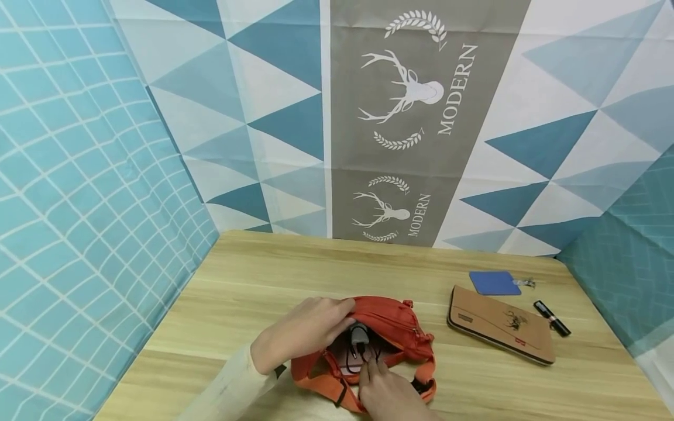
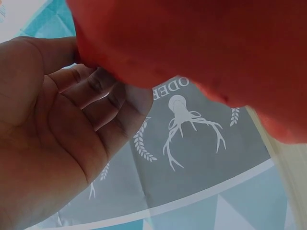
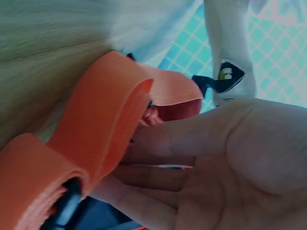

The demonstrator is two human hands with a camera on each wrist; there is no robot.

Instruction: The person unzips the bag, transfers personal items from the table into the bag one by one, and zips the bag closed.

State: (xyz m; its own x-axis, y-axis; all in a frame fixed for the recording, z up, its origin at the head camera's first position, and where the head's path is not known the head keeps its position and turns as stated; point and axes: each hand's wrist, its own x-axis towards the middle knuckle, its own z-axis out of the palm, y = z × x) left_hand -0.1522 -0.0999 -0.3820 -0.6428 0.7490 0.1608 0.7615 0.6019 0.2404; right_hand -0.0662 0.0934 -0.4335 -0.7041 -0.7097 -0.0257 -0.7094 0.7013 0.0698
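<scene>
A red waist bag [image 1: 387, 318] with an orange strap [image 1: 321, 386] lies on the table, its mouth gaping toward me. My left hand [image 1: 305, 327] pinches the bag's upper edge at the left, thumb against fingers in the left wrist view. Inside the mouth are a small grey block [image 1: 360, 334] and a thin black cord [image 1: 350, 363]. My right hand [image 1: 389, 392] reaches to the front rim, its fingers beside the cord. In the right wrist view the strap hides those fingertips, and I cannot tell what they hold.
To the right of the bag lies a brown case [image 1: 500, 324] with a dark deer print. A blue card holder [image 1: 495, 283] with a clip is behind it, and a black tube [image 1: 552, 318] is at its right. Patterned cloth [image 1: 389, 146] hangs behind the table [image 1: 253, 275].
</scene>
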